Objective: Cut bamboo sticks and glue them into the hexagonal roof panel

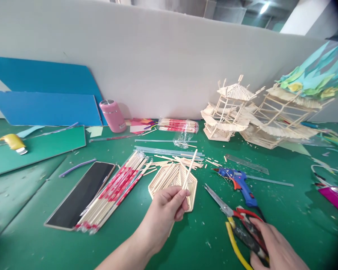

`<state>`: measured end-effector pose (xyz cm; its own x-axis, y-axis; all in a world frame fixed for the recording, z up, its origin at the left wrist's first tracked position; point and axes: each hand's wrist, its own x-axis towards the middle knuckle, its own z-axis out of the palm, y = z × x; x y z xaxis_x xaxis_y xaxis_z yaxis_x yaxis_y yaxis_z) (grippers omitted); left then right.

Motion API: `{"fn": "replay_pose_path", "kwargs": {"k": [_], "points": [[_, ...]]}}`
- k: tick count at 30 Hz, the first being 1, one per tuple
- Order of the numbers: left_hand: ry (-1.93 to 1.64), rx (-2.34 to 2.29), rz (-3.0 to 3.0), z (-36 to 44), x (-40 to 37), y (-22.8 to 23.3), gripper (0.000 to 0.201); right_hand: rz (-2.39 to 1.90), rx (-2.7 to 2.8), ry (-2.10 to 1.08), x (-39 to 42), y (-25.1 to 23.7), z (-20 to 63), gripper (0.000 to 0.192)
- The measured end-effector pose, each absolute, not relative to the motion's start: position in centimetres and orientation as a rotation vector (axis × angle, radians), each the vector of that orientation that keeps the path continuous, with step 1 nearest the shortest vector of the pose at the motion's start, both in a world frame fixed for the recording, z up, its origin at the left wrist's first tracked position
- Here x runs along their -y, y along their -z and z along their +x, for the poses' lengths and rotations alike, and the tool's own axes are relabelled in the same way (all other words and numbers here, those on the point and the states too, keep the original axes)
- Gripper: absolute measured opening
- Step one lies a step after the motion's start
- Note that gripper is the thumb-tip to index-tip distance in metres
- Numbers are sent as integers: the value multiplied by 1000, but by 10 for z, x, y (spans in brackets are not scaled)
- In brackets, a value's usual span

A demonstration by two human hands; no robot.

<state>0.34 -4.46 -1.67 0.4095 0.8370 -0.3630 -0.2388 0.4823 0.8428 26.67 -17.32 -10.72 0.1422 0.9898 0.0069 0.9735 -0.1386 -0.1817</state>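
Observation:
My left hand [169,204] pinches a thin, pale wooden stick [192,167] between thumb and fingers, tilted up and to the right. Behind that hand lies an octagon-like panel of wooden sticks [193,187], with loose sticks on it; my fingers hide its lower part. At lower right, the fingers of my right hand [276,243] curl round the handles of scissors [221,200] with pointed blades and red grips. A yellow handle [233,242] lies against them, and the overlap hides where each grip ends. A blue glue gun [240,183] lies just beyond the scissors.
Left of the panel are wrapped chopsticks [115,191] and a black phone [81,195]. Clear glue sticks [169,150] and stick offcuts lie beyond. Stick-built pavilions [231,112] stand at back right. A pink bottle [113,116] and blue boards [45,108] stand by the grey partition.

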Motion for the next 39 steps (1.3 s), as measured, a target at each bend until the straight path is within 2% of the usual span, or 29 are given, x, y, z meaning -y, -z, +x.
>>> {"fn": "replay_pose_path", "kwargs": {"k": [6,13,16,20,22,28,33,39], "points": [[-775,-945,886,-7,45,13,32,-2283,1828,-463,156,87,266,42],[-739,-977,955,-15,50,13,36,-1883,1701,-856,141,59,226,41],[-733,-983,957,-18,53,11,36,-1861,1612,-1008,136,56,216,47],[-756,-973,960,-21,54,10,35,-1898,1676,-1056,134,64,217,67],[-758,-962,947,-22,54,12,35,-1879,1736,-1091,134,65,216,71],[-683,-910,933,-18,53,14,34,-1785,1795,-1194,128,44,200,62],[-612,-824,843,-16,52,14,27,-1663,1707,-1413,119,29,195,49],[-526,-800,742,-18,47,15,24,-1680,1564,-1551,122,32,207,56]]}}
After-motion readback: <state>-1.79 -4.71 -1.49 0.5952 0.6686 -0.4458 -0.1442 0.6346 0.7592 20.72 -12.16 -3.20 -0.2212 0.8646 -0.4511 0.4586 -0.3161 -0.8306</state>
